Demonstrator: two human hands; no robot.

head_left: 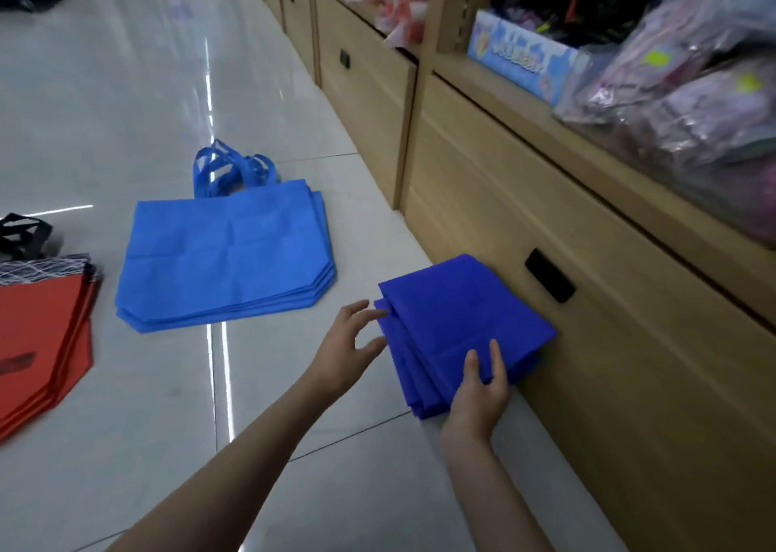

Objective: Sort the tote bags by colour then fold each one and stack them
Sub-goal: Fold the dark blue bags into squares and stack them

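Lying on the shiny white floor, the pile of folded dark blue tote bags sits right between the two hands. The far side of the pile touches the wooden drawer, just past the right hand.

The left hand is at the left edge of the pile. Its fingers are spread and a bit bent, and the fingertips touch the edges of the folded bags. It is not grabbing anything.

The right hand is on the near corner of the pile. Its fingers lie straight on the top bag and press down on it. I cannot tell if the thumb goes under the pile.

Past the left hand, farther away and to its left, a pile of light blue tote bags lies flat and not folded. Its handles stick up at the far end. This pile is well apart from the dark blue one.

Way off to the left of the left hand is a pile of red tote bags, flat too. Behind it, a bag with a white net pattern and black handles peeks out.

To the right of the right hand, the drawer has a black handle slot. Above it, a shelf holds goods in see-through plastic wraps and a light blue box.
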